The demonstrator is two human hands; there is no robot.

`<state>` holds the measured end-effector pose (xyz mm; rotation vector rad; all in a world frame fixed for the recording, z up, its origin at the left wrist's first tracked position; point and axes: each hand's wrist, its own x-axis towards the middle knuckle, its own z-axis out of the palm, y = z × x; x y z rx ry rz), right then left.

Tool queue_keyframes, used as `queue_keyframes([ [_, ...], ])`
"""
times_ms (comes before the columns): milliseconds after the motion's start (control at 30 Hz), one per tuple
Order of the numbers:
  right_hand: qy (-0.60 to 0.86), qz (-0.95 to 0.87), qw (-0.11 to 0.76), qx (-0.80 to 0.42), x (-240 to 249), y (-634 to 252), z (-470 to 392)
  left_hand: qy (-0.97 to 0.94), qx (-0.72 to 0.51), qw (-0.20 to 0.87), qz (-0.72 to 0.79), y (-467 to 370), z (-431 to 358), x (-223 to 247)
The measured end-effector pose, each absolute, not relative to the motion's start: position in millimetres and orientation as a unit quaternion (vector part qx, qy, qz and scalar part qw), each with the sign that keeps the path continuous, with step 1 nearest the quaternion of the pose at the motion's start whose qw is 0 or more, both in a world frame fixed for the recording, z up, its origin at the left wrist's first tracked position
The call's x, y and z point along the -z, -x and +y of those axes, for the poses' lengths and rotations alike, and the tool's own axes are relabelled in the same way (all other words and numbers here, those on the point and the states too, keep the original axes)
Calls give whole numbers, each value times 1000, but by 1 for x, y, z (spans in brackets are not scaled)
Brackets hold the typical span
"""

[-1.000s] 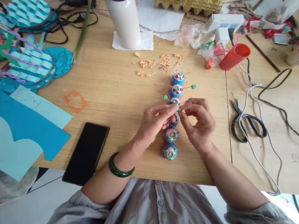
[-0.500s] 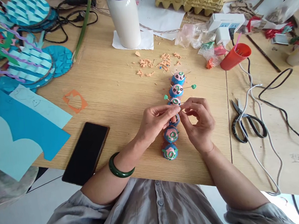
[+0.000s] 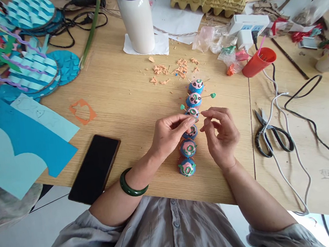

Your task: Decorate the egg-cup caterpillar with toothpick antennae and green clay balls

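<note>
A row of small blue clay domes with pink tops, green rings and dark marks runs down the table; the nearest dome [image 3: 187,168] and the one behind it [image 3: 188,148] carry green bits at their sides. My left hand [image 3: 170,135] is over the middle of the row, thumb and forefinger pinching what looks like a small bit of green clay [image 3: 196,119], mostly hidden. Just right of the row, my right hand [image 3: 222,135] has thumb and forefinger slightly apart, near a thin stick poking from a dome. Green balls [image 3: 213,95] tip some thin sticks farther up.
A black phone [image 3: 94,169] lies left of my forearm, near cut blue paper [image 3: 37,132]. Scissors [image 3: 273,132] rest under a white cable on the right. Orange shavings [image 3: 182,67], a white flask [image 3: 136,23] and a red cup [image 3: 259,62] are farther back.
My right hand has drawn slightly right, its fingertips parting from those of my left hand. The left hand stays nearly in place, and a green bit shows at its fingertips.
</note>
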<state>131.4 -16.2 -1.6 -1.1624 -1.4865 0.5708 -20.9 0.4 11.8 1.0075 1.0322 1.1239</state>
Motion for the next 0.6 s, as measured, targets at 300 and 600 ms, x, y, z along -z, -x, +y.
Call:
queue_keyframes([
  [300,506,-625,544,-240,2,-132,-16,-389,-516,627,435,19,2,-9],
  [600,469,-689,530,-157,1,-133,-13,-484,-496,556,458,19,-4,-18],
])
